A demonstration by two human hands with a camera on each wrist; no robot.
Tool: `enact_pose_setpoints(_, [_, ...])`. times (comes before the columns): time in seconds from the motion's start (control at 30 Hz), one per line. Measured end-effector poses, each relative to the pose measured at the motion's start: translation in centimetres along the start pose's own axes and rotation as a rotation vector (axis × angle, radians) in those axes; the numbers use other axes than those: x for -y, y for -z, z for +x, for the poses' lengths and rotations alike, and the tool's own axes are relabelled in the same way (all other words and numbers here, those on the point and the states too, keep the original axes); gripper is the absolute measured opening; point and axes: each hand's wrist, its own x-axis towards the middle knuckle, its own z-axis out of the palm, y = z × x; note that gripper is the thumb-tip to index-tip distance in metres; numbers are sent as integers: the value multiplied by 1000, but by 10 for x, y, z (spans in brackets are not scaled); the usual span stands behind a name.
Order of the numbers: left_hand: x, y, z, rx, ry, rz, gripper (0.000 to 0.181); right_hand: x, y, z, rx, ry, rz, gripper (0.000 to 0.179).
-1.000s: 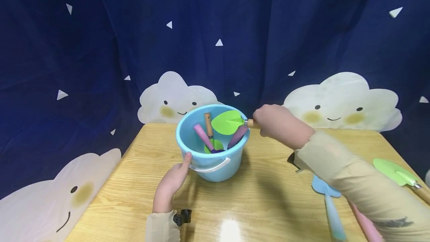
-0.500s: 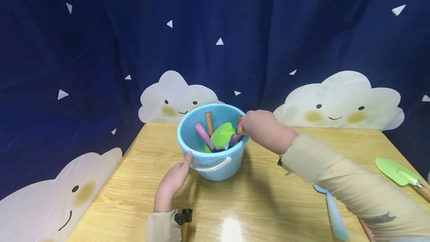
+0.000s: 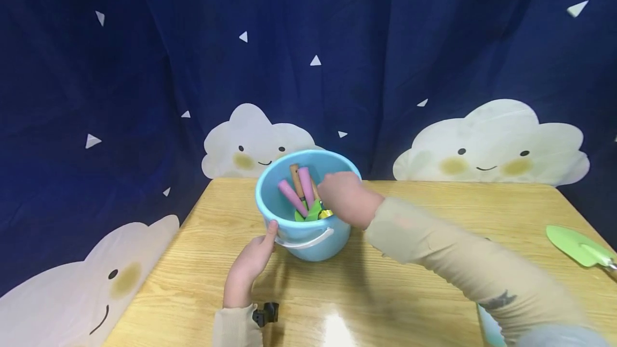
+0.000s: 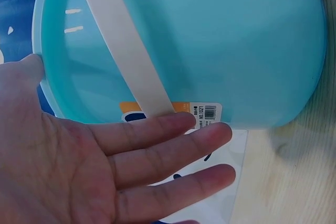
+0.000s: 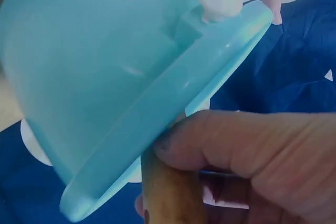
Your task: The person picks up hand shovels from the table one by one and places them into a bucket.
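A light blue bucket (image 3: 313, 250) with a white handle (image 3: 308, 240) stands on the table. My left hand (image 3: 253, 264) rests at its near left rim, thumb on the rim. In the left wrist view its fingers (image 4: 168, 158) lie straight along the bucket's side. My right hand (image 3: 344, 197) reaches into the bucket's right side, gripping the wooden handle of a green-bladed trowel (image 5: 170, 195); the blade is mostly hidden there. Tools stand inside the bucket, among them two with pink handles (image 3: 291, 197) and one with a wooden handle (image 3: 294, 175).
Another green trowel (image 3: 578, 245) lies at the right of the wooden table (image 3: 193, 283). Part of a pale blue tool (image 3: 490, 328) shows beside the right sleeve (image 3: 458, 250). A dark blue curtain (image 3: 289, 42) with clouds hangs behind.
My right hand has moved left and down, bringing the trowel from above the rim into the bucket. One pink handle inside has shifted left. The left hand stays at the rim.
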Motion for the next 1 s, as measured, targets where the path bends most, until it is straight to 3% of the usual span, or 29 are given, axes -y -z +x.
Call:
enact_pose_setpoints(0.27, [2,1,0,-10,-10,4,83,20,-6,25,194,-82,-13,10])
enact_pose_setpoints(0.5, [2,-1,1,-16,-17,-8,82,20,-16,40,292,-54,8,8])
enact_pose_setpoints(0.73, [-1,-3,2,-19,-9,-8,83,0,-30,44,268,11,59,12])
enact_pose_setpoints(1.0, [-2,-2,0,-10,-1,2,83,-9,-31,40,218,71,121,13])
